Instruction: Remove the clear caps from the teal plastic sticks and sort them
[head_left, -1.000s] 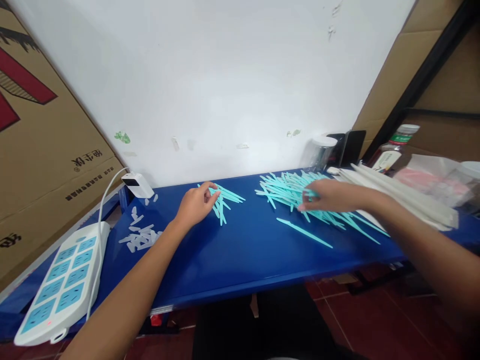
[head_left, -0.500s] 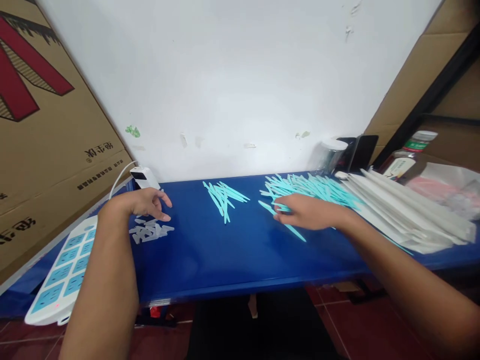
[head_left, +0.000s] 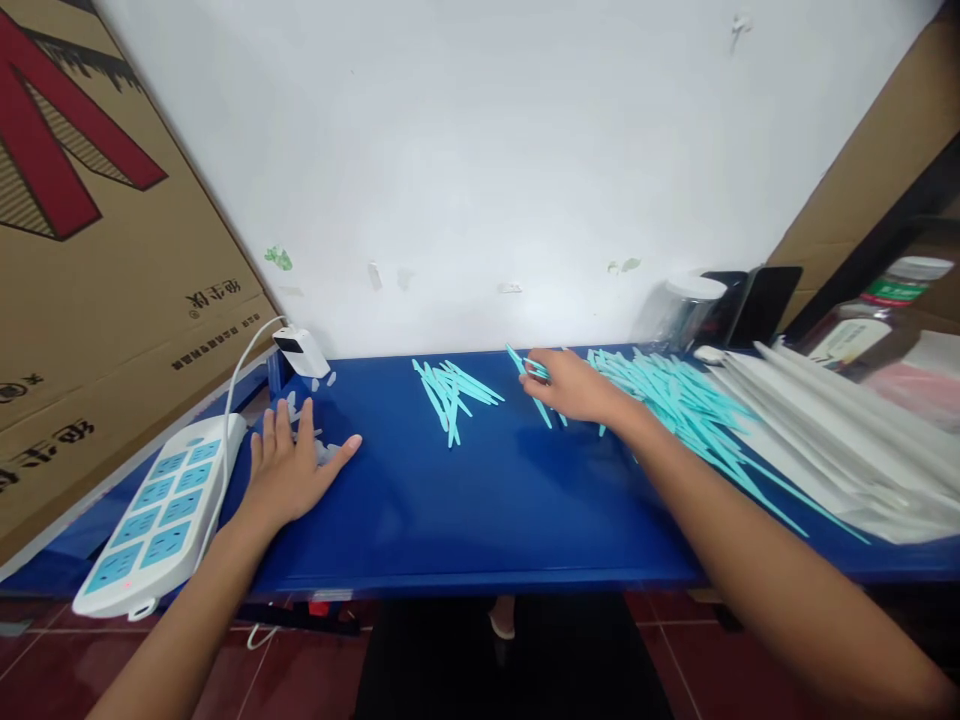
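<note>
My left hand [head_left: 289, 462] lies flat with its fingers spread over a small pile of clear plastic pieces [head_left: 324, 453] on the blue table, partly hiding them. My right hand [head_left: 570, 385] is closed around some slim turquoise sticks [head_left: 538, 369] whose ends show past the fingers; how many it holds I cannot tell. Between the hands sits a small bunch of similar turquoise sticks [head_left: 450, 395]. A much larger heap of turquoise sticks [head_left: 675, 390] spreads to the right, partly behind my right forearm.
A white power strip [head_left: 161, 520] and a small white device [head_left: 301, 350] with a cable are at the left, beside a cardboard box [head_left: 112, 300]. Flat white packets [head_left: 840, 430], a lidded jar [head_left: 691, 305] and a bottle [head_left: 870, 310] stand right. A white wall [head_left: 465, 180] rises behind the table [head_left: 450, 520].
My left hand has come down and spread flat over the clear pieces. My right hand has moved left and slightly back, with turquoise sticks now showing in its fingers.
</note>
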